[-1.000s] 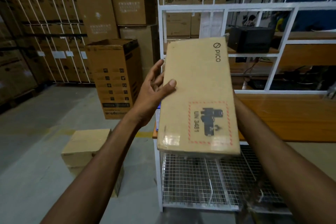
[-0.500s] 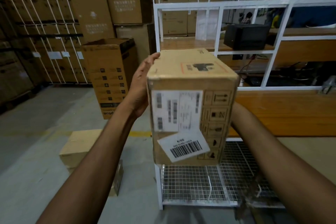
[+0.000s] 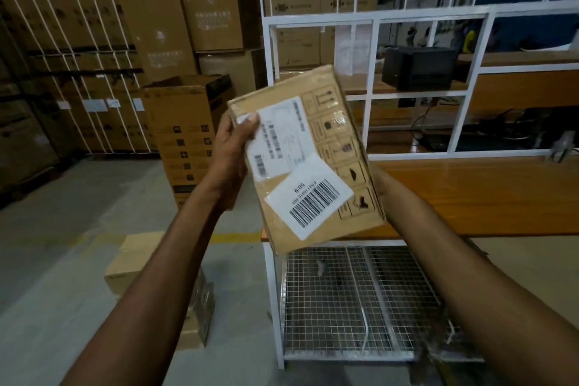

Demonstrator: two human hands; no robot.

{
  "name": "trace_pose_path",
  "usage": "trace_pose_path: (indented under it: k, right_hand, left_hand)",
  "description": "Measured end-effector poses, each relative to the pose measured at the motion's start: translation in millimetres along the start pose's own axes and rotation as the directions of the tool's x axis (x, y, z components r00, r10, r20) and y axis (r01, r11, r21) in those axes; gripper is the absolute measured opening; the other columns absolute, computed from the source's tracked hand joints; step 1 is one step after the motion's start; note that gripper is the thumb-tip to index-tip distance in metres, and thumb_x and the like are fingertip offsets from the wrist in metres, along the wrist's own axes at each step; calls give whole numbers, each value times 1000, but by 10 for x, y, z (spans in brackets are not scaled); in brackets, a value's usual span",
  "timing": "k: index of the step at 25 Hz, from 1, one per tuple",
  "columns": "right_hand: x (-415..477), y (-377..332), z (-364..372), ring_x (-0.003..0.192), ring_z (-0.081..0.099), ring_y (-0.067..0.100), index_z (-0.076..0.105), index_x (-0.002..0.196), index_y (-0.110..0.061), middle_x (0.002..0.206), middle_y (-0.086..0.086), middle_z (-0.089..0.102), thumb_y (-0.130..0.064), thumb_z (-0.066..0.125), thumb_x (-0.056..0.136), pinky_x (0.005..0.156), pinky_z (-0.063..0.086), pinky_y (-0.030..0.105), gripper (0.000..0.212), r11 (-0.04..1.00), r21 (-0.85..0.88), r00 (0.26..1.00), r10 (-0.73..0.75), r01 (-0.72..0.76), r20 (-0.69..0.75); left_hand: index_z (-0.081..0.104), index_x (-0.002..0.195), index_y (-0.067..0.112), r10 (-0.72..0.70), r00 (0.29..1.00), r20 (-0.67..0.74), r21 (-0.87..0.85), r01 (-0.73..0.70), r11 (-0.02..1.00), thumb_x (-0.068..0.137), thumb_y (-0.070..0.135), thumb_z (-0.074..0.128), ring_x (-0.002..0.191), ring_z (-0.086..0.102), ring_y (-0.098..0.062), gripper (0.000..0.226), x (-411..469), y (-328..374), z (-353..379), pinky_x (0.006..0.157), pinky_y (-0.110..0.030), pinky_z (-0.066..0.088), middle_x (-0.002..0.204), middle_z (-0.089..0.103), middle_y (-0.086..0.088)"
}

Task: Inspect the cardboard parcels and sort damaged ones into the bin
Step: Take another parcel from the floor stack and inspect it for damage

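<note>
Left hand (image 3: 232, 150) grips the upper left corner of the cardboard parcel (image 3: 326, 131), thumb pressed on the labelled face and the other fingers out of sight behind it. The right hand (image 3: 380, 185) is mostly hidden behind the parcel's lower right edge; it appears to support that side, but whether its fingers are closed on the cardboard cannot be told. The parcel is held up in the air, tilted, in front of the white metal rack (image 3: 372, 20) and above the near edge of the wooden table (image 3: 470, 194), touching neither. The face turned to the camera carries a white shipping label (image 3: 282, 138), a second barcode sticker (image 3: 310, 200) overlapping it, and a column of printed handling symbols down the right side. No crushed corner or tear shows on this face; the other faces are hidden. Judged from the easy grip, the parcel is probably light and fairly stiff. The glossy tape and stickers may be slippery, so hold is best taken on bare cardboard at opposite edges or corners. An open tall carton (image 3: 188, 122) stands on the floor to the left and a wire basket (image 3: 360, 301) sits low in the rack; which serves as the bin cannot be told.
</note>
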State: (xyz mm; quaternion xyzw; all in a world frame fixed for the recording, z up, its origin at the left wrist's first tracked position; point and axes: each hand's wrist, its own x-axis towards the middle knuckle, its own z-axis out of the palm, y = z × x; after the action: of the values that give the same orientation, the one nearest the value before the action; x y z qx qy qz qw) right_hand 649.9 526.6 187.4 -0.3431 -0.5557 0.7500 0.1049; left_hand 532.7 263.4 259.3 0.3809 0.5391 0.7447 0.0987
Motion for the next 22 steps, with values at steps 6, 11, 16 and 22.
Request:
trace_pose_path:
  k: [6, 11, 16, 22]
  right_hand:
    - [-572, -163, 262, 90, 58, 20, 62, 104, -20, 101, 5, 60, -37, 59, 93, 66, 48, 26, 21, 995, -15, 995, -96, 96, -24]
    - [-883, -233, 423, 77, 60, 19, 71, 107, -25, 110, 3, 65, -61, 45, 101, 64, 47, 31, 45, 912, -150, 919, -359, 382, 164]
    - [-916, -253, 426, 83, 58, 21, 71, 125, -33, 103, 6, 69, -81, 34, 94, 74, 50, 38, 67, 888, -137, 891, -409, 438, 199]
    - [-1003, -204, 483, 97, 63, 8, 59, 132, -37, 116, -11, 68, -61, 51, 100, 75, 47, 29, 42, 759, -353, 836, -517, 547, 183]
  left_hand:
    - [46, 153, 10, -65, 993, -98, -86, 56, 995, 109, 47, 45, 130, 65, -36, 58, 118, 87, -172, 104, -52, 57, 142, 65, -17]
    - [46, 157, 19, -70, 997, -36, -171, 63, 983, 89, 81, 51, 142, 53, -40, 93, 224, 239, -284, 119, -65, 37, 155, 54, -17]
    - [23, 167, 16, 52, 999, -3, -73, -52, 996, 87, 72, 62, 152, 41, -34, 104, 221, 173, -335, 124, -62, 30, 166, 40, -15]
    - [20, 166, 40, -9, 990, -139, 129, 27, 991, 68, 83, 75, 150, 45, -21, 121, 212, -24, -363, 121, -52, 41, 168, 37, -1]
